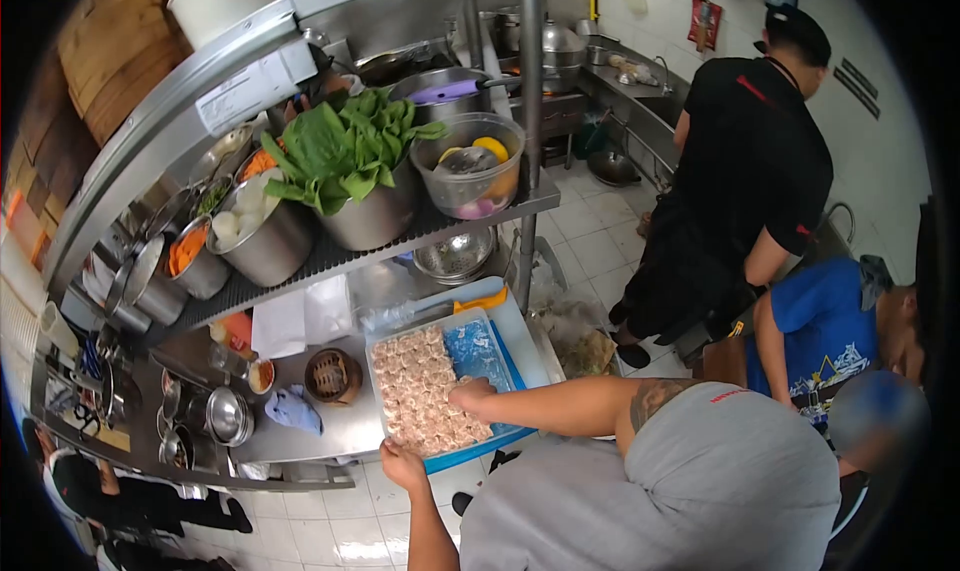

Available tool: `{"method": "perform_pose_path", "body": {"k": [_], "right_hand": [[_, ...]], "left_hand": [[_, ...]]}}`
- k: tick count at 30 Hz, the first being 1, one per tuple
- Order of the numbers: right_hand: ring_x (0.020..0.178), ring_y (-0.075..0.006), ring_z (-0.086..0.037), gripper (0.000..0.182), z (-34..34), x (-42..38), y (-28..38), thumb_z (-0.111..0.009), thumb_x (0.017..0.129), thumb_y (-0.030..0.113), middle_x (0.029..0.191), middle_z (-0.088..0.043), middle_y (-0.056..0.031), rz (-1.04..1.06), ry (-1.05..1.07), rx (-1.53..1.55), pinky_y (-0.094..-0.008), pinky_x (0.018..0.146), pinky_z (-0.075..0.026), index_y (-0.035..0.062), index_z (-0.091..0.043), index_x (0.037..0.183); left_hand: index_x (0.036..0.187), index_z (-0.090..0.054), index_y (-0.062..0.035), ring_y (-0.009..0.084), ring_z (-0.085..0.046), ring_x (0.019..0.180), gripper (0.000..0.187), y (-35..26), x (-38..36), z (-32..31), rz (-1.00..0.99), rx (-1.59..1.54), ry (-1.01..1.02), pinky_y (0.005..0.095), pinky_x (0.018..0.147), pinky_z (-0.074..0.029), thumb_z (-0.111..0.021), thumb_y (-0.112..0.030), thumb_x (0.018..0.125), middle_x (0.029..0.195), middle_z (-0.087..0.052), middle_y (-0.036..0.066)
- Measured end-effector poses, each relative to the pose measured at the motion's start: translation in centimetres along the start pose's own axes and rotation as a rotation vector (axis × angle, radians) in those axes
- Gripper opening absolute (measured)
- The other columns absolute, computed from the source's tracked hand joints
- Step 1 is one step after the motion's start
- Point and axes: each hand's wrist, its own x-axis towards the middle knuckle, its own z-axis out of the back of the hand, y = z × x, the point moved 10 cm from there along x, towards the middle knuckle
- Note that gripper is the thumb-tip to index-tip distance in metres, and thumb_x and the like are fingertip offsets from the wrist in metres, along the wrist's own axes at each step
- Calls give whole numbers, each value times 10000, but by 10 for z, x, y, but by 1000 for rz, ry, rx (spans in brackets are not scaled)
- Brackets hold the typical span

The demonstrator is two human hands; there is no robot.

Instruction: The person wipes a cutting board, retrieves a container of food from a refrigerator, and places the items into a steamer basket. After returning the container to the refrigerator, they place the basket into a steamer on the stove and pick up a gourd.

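Observation:
A tray (pixel 372 371) on the metal counter holds rows of pale, pinkish dumplings (pixel 425 391). Blue, wet-looking tray surface shows on its right side. My right hand (pixel 474 398) reaches in from the right, its fingers closed at the right edge of the dumplings; what they hold is hidden. At the tray's near left corner is my left hand (pixel 403 466), fingers closed on the rim. A light blue board or lid with a yellow-orange tool (pixel 482 299) lies under and behind the tray.
Left of the tray are a bamboo steamer (pixel 332 376), a blue cloth (pixel 293 409) and metal bowls (pixel 230 416). An overhead shelf (pixel 390 256) carries pots, leafy greens (pixel 345 151) and a clear tub (pixel 468 171). Two people stand or sit at right; others are at lower left.

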Motion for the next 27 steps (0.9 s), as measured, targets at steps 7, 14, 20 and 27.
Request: {"method": "perform_pose_path", "body": {"k": [7, 14, 20, 27], "right_hand": [[1215, -381, -474, 695, -7, 11, 6, -641, 726, 314, 1347, -439, -252, 109, -97, -150, -439, 988, -422, -68, -456, 1277], [661, -271, -590, 255, -45, 45, -11, -672, 738, 156, 842, -644, -145, 175, 461, 452, -454, 589, -491, -20, -639, 920], [896, -298, -630, 351, -15, -8, 0, -661, 767, 64, 1053, -602, -194, 55, 420, 228, -425, 716, -514, -94, -586, 1071], [921, -299, -631, 400, -24, 6, -3, -669, 758, 28, 1066, -600, -207, 132, 442, 108, -422, 737, -517, -131, -554, 1106]], "left_hand": [[1065, -635, 22, 443, -612, 879, 392, 7, 1, -3, 30, 21, -2, 484, 771, -457, -406, -286, 983, 948, -659, 262], [1023, -644, 0, 402, -633, 809, 375, 25, 7, -10, 18, -50, -10, 451, 721, -491, -438, -311, 987, 893, -667, 233], [1073, -650, -28, 443, -620, 870, 386, 14, 5, -1, 49, -20, -37, 484, 768, -478, -425, -327, 981, 928, -663, 246], [1090, -641, -22, 435, -614, 889, 357, 11, 3, 2, 114, -9, 12, 476, 780, -474, -417, -281, 988, 957, -661, 235]]}}
